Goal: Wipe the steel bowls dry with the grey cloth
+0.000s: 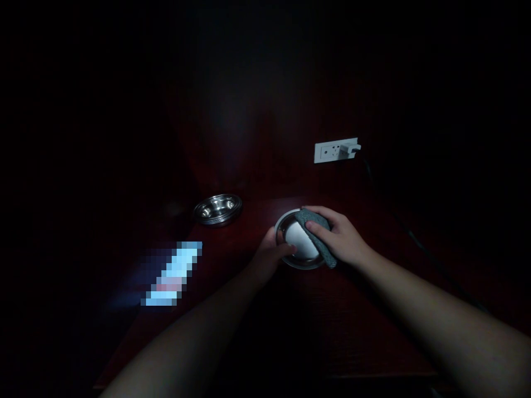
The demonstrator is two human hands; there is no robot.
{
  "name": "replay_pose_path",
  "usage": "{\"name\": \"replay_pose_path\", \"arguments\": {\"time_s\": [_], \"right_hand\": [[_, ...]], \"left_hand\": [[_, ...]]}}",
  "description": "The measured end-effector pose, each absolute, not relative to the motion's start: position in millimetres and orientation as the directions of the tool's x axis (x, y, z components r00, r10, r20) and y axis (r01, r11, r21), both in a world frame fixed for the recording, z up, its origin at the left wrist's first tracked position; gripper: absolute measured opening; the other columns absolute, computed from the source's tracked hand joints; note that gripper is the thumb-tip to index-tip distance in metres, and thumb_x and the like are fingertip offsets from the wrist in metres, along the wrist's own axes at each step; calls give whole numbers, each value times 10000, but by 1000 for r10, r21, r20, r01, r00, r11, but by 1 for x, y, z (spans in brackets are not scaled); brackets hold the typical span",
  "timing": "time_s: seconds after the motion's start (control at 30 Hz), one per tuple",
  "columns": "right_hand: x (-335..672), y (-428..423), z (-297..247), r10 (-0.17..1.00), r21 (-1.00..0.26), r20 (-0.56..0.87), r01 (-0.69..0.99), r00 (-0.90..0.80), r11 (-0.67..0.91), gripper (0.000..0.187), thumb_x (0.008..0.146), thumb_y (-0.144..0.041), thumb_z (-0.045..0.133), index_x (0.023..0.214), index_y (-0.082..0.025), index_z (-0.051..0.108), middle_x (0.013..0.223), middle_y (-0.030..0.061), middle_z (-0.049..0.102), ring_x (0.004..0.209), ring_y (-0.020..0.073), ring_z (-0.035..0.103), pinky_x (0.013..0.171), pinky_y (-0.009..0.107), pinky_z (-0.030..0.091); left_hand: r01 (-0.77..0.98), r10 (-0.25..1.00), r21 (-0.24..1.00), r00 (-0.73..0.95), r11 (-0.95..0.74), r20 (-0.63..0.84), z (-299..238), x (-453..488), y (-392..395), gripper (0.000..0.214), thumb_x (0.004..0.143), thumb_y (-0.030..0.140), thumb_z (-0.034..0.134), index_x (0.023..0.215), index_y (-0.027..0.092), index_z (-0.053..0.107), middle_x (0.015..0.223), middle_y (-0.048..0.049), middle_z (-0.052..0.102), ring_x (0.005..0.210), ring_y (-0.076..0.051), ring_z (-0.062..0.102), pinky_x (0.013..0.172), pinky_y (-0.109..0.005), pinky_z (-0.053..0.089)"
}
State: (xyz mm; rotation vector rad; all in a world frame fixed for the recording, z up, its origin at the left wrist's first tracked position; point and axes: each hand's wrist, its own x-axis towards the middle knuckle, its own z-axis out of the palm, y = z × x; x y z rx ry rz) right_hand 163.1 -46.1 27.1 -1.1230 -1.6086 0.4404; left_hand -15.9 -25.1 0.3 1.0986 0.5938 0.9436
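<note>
Head view: shallow steel dish (299, 236) is between both hands, over the middle of the dark red tabletop (352, 337); can't tell if it touches. Left hand (271, 251) grips the dish's left rim, thumb over into the bowl, fingers mostly hidden. Right hand (346, 236) is part-closed, pressing a grey-green cloth (317, 229) against the right side. Key relation: cloth's long axis slants from far rim to near-right rim; dish centre lies left of the right hand, bare side nearer the left. Stacked steel dishes (218, 211) sit by the surface's far left corner, pixelated bright panel (174, 276) along its left edge.
</note>
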Motion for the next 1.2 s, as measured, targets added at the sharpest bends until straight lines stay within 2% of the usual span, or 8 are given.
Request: {"name": "replay_pose_path", "arguments": {"time_s": [0.23, 0.53, 0.73, 0.87, 1.03, 1.2], "right_hand": [[166, -47, 28, 863, -786, 505, 402, -24, 471, 368, 805, -409, 658, 1091, -180, 684, 1085, 79, 720, 992, 260, 659, 909, 417, 505], [166, -48, 28, 896, -835, 433, 329, -101, 441, 329, 784, -422, 686, 1016, -190, 712, 982, 56, 732, 889, 240, 670, 803, 376, 523], [165, -47, 26, 925, -912, 378, 181, 23, 368, 333, 714, -427, 750, 950, -193, 729, 868, 37, 732, 739, 200, 654, 669, 328, 516], [163, -47, 29, 926, -933, 353, 119, 136, 338, 307, 670, -406, 779, 883, -190, 734, 803, 28, 726, 685, 182, 638, 636, 307, 507], [166, -46, 29, 898, -936, 351, 73, 266, 345, 262, 707, -412, 752, 862, -203, 718, 758, 13, 706, 640, 172, 622, 587, 291, 489], [168, -43, 27, 899, -943, 328, 40, 289, 331, 271, 730, -427, 734, 878, -201, 709, 746, 9, 693, 627, 163, 610, 568, 281, 476]], "left_hand": [[-338, 870, 932, 490, 129, 58, 1, -14, -21, 590, 535, 212, 774, 1083, 149, 565, 905, -48, 663, 828, -211, 617, 744, -323, 467], [-314, 854, 946, 512, 85, 94, -2, -16, -22, 520, 603, 290, 799, 1052, 141, 584, 891, -49, 653, 798, -183, 600, 724, -299, 441], [-318, 852, 945, 513, 74, 106, -3, -15, -21, 513, 624, 322, 796, 1045, 153, 555, 945, -53, 640, 861, -189, 590, 765, -312, 440], [-314, 880, 942, 473, 121, 44, -1, -14, -24, 484, 651, 360, 775, 1030, 171, 541, 936, -34, 619, 837, -169, 586, 767, -312, 449], [-345, 850, 912, 527, 224, -9, 3, -14, -29, 431, 703, 349, 722, 1060, 183, 548, 1010, -54, 620, 899, -200, 610, 799, -380, 501], [-286, 824, 937, 566, 202, -5, -1, -14, -30, 554, 680, 327, 753, 1166, 209, 516, 1149, -93, 603, 970, -239, 621, 806, -416, 529]]}}
